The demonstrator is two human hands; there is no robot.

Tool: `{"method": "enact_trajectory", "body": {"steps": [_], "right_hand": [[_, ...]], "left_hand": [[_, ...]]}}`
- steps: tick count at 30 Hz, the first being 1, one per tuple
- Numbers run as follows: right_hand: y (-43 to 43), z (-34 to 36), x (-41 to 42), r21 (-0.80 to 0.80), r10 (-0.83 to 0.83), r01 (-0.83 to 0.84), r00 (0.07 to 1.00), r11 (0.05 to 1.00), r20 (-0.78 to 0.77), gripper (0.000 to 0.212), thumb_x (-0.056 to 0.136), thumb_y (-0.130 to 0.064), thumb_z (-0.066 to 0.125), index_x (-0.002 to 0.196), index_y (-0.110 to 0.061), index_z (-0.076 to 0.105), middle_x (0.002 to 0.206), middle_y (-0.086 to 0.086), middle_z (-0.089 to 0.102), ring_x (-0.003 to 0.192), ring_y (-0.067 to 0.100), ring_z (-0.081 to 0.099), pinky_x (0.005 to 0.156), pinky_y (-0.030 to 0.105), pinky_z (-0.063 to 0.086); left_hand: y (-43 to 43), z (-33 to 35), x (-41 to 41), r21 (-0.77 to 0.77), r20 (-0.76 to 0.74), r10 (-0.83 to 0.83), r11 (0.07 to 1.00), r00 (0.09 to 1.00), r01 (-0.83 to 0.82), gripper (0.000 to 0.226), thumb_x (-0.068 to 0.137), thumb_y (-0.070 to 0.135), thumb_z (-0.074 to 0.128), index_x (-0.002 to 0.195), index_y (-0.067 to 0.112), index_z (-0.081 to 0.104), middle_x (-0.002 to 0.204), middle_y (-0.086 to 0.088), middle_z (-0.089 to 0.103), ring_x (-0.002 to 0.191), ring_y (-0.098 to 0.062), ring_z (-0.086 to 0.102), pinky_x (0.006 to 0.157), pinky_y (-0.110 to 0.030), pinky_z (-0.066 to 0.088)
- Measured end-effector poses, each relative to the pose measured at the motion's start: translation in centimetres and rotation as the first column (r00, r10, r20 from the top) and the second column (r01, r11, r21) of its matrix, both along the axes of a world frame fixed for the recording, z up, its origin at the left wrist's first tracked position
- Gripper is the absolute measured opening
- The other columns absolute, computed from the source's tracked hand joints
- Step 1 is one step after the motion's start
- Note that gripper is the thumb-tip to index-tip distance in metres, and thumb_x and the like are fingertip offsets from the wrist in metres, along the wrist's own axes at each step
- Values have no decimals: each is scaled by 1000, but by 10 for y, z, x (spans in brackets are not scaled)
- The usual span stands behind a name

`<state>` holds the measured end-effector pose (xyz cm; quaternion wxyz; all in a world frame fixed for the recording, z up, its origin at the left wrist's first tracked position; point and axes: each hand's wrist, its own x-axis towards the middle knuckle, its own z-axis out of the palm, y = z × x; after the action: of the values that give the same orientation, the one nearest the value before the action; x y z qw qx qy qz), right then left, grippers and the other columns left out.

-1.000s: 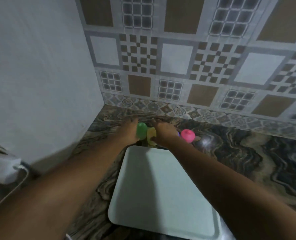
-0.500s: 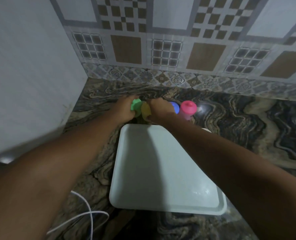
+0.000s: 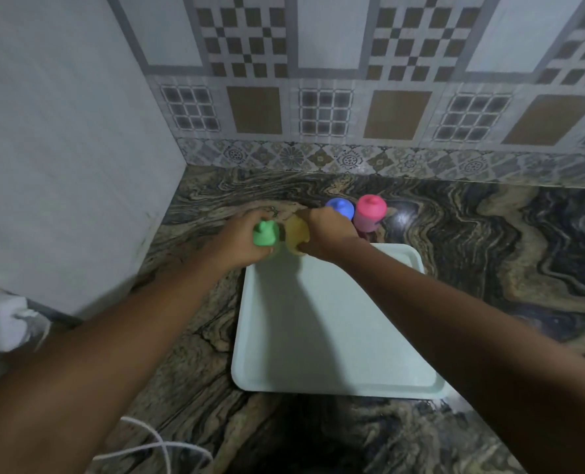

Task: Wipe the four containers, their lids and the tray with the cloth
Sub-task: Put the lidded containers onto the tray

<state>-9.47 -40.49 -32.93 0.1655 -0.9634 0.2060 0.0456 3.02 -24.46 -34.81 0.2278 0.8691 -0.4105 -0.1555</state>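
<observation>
Four small containers with coloured lids stand in a row on the marbled counter just beyond the far edge of a pale, bare tray (image 3: 335,336). My left hand (image 3: 240,241) is closed around the green-lidded container (image 3: 265,233). My right hand (image 3: 325,234) grips the yellow-lidded container (image 3: 296,232) beside it. The blue-lidded container (image 3: 340,207) and the pink-lidded container (image 3: 370,210) stand free to the right, close to my right hand. No cloth is in view.
A plain white wall panel (image 3: 62,148) closes the counter on the left, and a patterned tiled wall (image 3: 352,97) runs along the back. A white cable (image 3: 154,446) loops near the bottom left. A white object (image 3: 0,323) sits at the left edge.
The camera has tilted down and drawn closer. Both hands stay on the green and yellow containers, which now sit slightly nearer the tray's far edge.
</observation>
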Motion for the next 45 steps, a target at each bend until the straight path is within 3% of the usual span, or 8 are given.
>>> {"method": "enact_trajectory", "body": {"steps": [11, 20, 24, 29, 33, 37, 40, 45], "right_hand": [[20, -7, -12, -24, 43, -42, 999, 999, 22, 55, 84, -28, 76, 134, -18, 58, 127, 12, 67, 117, 35, 64, 87, 43, 58], [30, -13, -20, -32, 2, -2, 1000, 999, 5, 50, 88, -28, 71, 135, -17, 57, 124, 15, 67, 113, 39, 65, 86, 42, 54], [31, -13, -18, -72, 27, -30, 999, 997, -40, 82, 86, -32, 76, 155, -20, 34, 133, 13, 63, 119, 36, 63, 87, 43, 56], [25, -8, -21, -71, 24, -29, 997, 997, -76, 106, 76, -37, 87, 159, -18, 24, 144, 10, 54, 125, 34, 60, 89, 44, 56], [1, 2, -34, -115, -42, 35, 997, 993, -58, 104, 81, -38, 84, 162, -20, 20, 148, 9, 51, 126, 34, 58, 92, 45, 55], [-29, 13, -52, -69, -157, 159, 987, 985, 35, 76, 87, -35, 76, 152, -20, 39, 138, 12, 60, 122, 36, 60, 92, 45, 54], [-53, 19, -64, -64, -222, 230, 969, 971, 107, 78, 84, -36, 76, 152, -23, 41, 142, 12, 58, 125, 36, 60, 96, 44, 54], [-89, 15, -73, -65, -307, 309, 951, 949, 36, 90, 86, -31, 76, 160, -20, 27, 156, 17, 44, 133, 36, 54, 101, 43, 50]], "left_hand": [[11, -13, -20, 46, 7, 24, 999, 1000, -24, 67, 70, 29, 82, 129, 19, 52, 122, -12, 57, 108, -28, 57, 75, -27, 38], [9, -13, -25, 36, -21, 61, 998, 998, -61, 67, 73, 25, 79, 132, 16, 48, 127, -16, 52, 111, -33, 55, 81, -31, 43], [7, -11, -27, 65, -17, 74, 995, 997, -72, 71, 75, 25, 77, 137, 17, 44, 131, -17, 49, 115, -34, 53, 80, -30, 40], [18, 0, -25, 135, 43, 46, 989, 998, -52, 86, 77, 46, 66, 150, 38, 22, 147, -10, 42, 131, -34, 44, 98, -44, 45], [13, 15, -21, 62, 71, 74, 995, 995, -78, 78, 83, 47, 65, 150, 28, 30, 151, -6, 41, 137, -29, 41, 105, -42, 40], [-19, 31, -31, -25, 118, 67, 998, 991, -64, 68, 87, 47, 63, 147, 26, 39, 147, -6, 47, 135, -30, 43, 105, -40, 39], [-56, 35, -42, -81, 174, 54, 996, 983, -40, 64, 85, 50, 63, 142, 27, 46, 141, -5, 55, 132, -31, 45, 105, -42, 40], [-115, 28, -60, 83, 205, -66, 995, 977, 50, 81, 75, 60, 65, 145, 29, 38, 149, 0, 45, 136, -29, 38, 106, -53, 32]]}}
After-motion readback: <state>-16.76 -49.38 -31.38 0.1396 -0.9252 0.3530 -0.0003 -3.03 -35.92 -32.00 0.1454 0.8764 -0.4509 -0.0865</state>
